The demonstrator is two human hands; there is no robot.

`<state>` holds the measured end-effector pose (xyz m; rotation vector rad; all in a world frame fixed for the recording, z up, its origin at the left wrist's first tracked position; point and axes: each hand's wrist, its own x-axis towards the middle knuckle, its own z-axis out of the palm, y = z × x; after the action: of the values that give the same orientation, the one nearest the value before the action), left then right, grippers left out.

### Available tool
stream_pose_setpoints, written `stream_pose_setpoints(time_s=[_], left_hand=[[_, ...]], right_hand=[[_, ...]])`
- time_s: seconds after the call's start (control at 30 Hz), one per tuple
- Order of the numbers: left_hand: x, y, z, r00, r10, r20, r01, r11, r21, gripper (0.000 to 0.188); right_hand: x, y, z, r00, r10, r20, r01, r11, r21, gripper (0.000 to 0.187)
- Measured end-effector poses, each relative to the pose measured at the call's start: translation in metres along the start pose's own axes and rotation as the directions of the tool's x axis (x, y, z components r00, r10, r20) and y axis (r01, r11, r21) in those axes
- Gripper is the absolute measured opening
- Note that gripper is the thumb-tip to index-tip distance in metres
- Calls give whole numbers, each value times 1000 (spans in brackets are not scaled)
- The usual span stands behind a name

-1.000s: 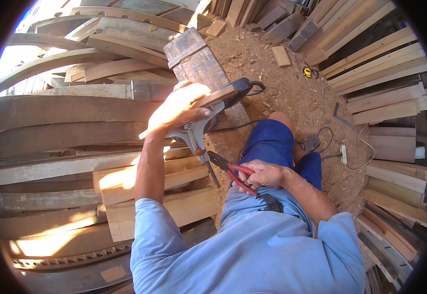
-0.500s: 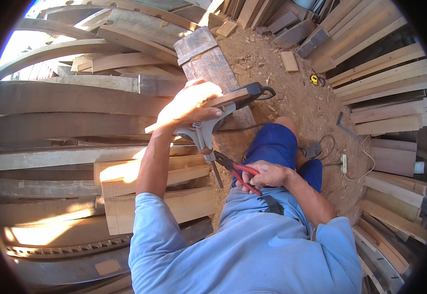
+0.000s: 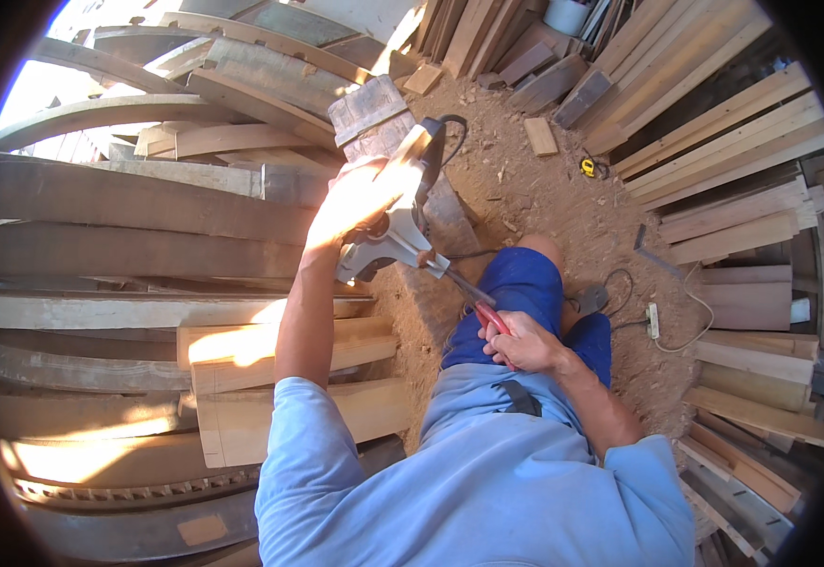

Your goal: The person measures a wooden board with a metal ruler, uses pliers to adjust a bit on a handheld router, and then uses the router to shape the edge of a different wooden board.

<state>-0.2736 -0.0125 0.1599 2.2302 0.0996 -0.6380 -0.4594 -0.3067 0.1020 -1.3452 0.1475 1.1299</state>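
My left hand (image 3: pixel 357 197) is closed around a corded power tool with a black end, a light wooden strip and a grey metal body (image 3: pixel 400 236) with branching arms. Sunlight washes out part of this grip, and the tool's exact kind is unclear. In my right hand (image 3: pixel 527 344) are red-handled pliers (image 3: pixel 492 317), with the fingers wrapped around the handles. The dark jaws point up and left, meeting the narrow lower end of the grey body. Whether they clamp something there cannot be made out.
A weathered plank (image 3: pixel 371 106) lies beyond the tool. Stacked timber (image 3: pixel 147 248) fills the left side; more boards (image 3: pixel 743 222) line the right. On the dusty ground are a yellow tape measure (image 3: pixel 588 167), an angled metal bar (image 3: pixel 656 248) and a white power strip (image 3: pixel 653 321) with cords.
The tool has tilted, its black end swinging up and left. The pliers' handles have come together, and their jaws have shifted onto the tool's narrow end. A thin dark rod below it no longer shows.
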Motion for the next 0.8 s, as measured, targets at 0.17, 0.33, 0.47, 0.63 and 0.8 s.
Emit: stream_pose_setpoints(time_s=[0.17, 0.33, 0.47, 0.63, 0.8], left_hand=[[8, 3, 9, 967, 163, -194, -136, 980, 145, 44], [32, -48, 6, 876, 218, -430, -152, 971, 182, 37], [32, -41, 5, 900, 136, -414, -84, 986, 141, 35], [27, -42, 0, 891, 200, -408, -104, 964, 246, 36], [23, -43, 0, 917, 81, -390, -29, 990, 138, 41]], right_hand=[[0, 17, 11, 993, -113, 21, 88, 864, 496, 10], [19, 16, 33, 977, -194, -89, 204, 971, 125, 6], [60, 23, 30, 948, -271, -167, 220, 936, -274, 11], [59, 21, 39, 932, -265, -249, 337, 885, 321, 6], [38, 20, 41, 778, -519, -356, 620, 726, 297, 7]])
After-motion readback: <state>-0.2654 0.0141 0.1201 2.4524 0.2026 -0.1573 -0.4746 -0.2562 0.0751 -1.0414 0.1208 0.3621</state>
